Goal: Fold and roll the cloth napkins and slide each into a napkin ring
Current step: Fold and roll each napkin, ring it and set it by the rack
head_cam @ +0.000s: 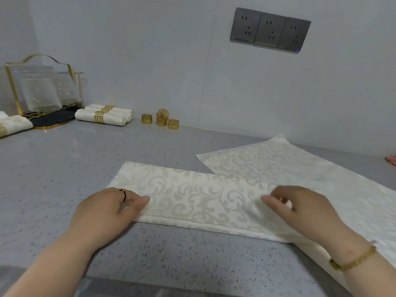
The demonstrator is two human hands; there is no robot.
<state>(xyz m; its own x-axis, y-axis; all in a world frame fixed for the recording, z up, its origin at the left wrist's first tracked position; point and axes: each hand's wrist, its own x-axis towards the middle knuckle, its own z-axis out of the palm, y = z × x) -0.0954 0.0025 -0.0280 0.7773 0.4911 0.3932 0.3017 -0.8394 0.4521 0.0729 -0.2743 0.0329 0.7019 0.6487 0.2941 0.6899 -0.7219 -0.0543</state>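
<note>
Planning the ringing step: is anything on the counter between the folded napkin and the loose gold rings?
Nothing visible: only counter lies between the folded napkin and the loose rings. The spread napkin lies off right, the ringed rolls off left.

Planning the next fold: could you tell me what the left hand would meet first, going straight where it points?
Sliding along the folded napkin, the left hand would probably meet the right hand first.

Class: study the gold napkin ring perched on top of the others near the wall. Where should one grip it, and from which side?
Probably from above: pinch the top napkin ring across its upper band. It sits tilted on a lower ring, with side rings close by, so a sideways approach would likely knock them.
</note>
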